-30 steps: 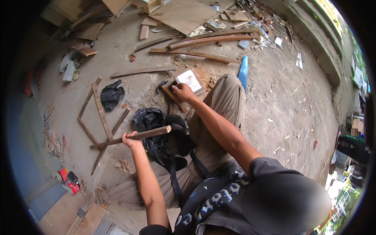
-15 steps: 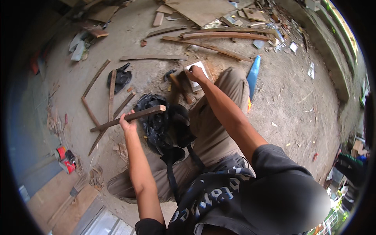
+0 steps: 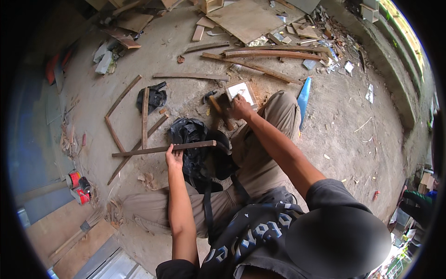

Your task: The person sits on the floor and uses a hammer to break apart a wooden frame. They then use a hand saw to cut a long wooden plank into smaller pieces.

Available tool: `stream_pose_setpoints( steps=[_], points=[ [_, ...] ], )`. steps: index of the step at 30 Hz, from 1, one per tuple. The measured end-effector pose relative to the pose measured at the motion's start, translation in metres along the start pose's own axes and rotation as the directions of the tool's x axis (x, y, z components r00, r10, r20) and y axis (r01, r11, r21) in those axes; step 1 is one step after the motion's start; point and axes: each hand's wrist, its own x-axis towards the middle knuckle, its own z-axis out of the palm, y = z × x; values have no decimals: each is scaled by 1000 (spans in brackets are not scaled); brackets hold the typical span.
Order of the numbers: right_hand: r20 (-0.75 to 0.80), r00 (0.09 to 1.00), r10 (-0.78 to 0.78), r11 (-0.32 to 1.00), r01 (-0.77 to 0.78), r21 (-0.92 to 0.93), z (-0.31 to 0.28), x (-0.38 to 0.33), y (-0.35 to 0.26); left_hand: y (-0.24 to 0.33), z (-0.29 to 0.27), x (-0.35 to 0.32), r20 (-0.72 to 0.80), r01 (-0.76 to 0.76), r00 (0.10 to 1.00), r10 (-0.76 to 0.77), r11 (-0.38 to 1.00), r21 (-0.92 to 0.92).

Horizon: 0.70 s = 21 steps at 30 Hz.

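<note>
I sit on a dusty concrete floor with my legs spread. My left hand (image 3: 174,158) grips a long thin wooden strip (image 3: 153,149) near its middle and holds it level over a black bag (image 3: 193,139) between my legs. My right hand (image 3: 240,108) reaches forward past my right knee and is closed on the handle of a hammer (image 3: 222,110) lying on the floor, next to a small framed white board (image 3: 241,91).
Loose wooden strips (image 3: 125,121) lie crossed to the left, with a black cloth (image 3: 153,96) beside them. More slats and a plywood sheet (image 3: 246,18) lie ahead. A blue strip (image 3: 303,95) rests by my right knee. Red cans (image 3: 78,186) stand at the left.
The view has shifted a little. My right hand stays at the hammer by the framed board; my left hand keeps holding the strip over the bag.
</note>
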Motion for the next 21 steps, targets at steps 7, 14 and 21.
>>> stream_pose_setpoints(
  steps=[7,14,21],
  points=[
    [-293,949,115,940,-8,342,16,-26,-4,0,76,-4,58,-106,992,113,988,-112],
    [-426,901,81,904,114,412,-26,-47,-59,-23,145,22,157,153,979,-128,975,-161],
    [-540,840,44,906,194,376,-67,-84,-127,-41,187,20,12,64,998,-62,985,-162]
  ],
)
